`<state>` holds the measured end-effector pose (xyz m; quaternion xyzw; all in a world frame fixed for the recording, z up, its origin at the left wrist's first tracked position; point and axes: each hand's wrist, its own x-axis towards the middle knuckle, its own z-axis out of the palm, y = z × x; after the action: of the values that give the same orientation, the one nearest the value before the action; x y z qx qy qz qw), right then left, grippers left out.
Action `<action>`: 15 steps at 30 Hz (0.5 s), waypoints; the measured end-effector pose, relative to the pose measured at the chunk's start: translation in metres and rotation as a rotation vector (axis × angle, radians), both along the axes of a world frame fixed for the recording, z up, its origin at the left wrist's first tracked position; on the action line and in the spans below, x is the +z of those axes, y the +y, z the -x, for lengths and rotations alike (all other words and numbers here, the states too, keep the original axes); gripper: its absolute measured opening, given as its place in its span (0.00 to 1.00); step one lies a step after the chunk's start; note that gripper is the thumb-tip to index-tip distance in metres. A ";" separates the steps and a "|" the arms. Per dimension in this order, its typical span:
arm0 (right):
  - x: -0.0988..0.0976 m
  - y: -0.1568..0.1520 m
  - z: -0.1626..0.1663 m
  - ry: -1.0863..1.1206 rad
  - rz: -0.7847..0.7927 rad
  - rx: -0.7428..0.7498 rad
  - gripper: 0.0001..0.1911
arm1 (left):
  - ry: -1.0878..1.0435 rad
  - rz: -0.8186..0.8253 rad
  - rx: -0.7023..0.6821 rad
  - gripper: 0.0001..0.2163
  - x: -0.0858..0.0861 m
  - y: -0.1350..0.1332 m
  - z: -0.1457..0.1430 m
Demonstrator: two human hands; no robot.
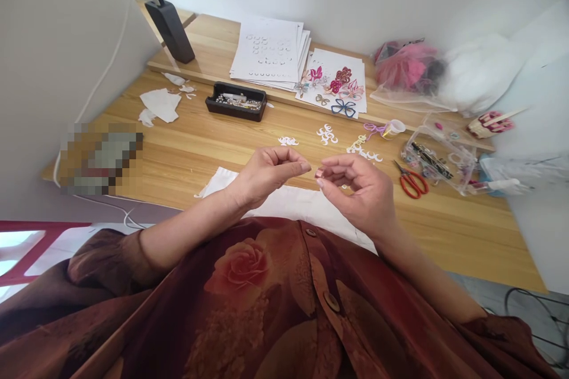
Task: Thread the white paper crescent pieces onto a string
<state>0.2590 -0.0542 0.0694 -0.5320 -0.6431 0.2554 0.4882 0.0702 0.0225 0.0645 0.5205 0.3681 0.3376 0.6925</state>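
Observation:
My left hand [269,174] is closed in a pinch, thumb against forefinger, in front of my chest. Whatever may be between its fingertips is too small to make out. A short gap to the right, my right hand [362,192] grips a small shiny copper-coloured piece [319,173] between thumb and fingers. Its exact kind cannot be told. Below both hands lies a white cloth or paper sheet [288,202] on the wooden table. Just beyond them are white crescent-shaped cutouts [328,134] and a smaller pile of white cutouts [288,141].
Orange-handled scissors [413,182] lie right, beside a clear plastic box [462,160] of small parts. A black tray [235,102] holds beads. Behind are stacked paper sheets [267,50] and wire flowers [343,108]. Paper scraps [160,105] and a pixelated device [106,157] are left.

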 end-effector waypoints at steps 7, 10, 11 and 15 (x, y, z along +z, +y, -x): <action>-0.005 -0.002 0.001 -0.176 -0.234 0.060 0.17 | -0.077 0.071 0.058 0.11 0.001 -0.005 -0.003; -0.006 -0.001 0.000 -0.274 -0.354 0.041 0.15 | -0.100 0.139 0.072 0.10 0.002 -0.006 -0.004; -0.006 -0.001 -0.001 -0.300 -0.389 0.035 0.15 | -0.107 0.161 0.075 0.10 0.002 -0.007 -0.004; -0.009 0.000 -0.004 -0.370 -0.477 -0.024 0.15 | -0.105 0.223 0.059 0.12 0.004 -0.011 -0.006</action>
<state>0.2632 -0.0541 0.0605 -0.4472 -0.7565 -0.0101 0.4771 0.0761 0.0119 0.0690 0.4110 0.3820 0.3417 0.7539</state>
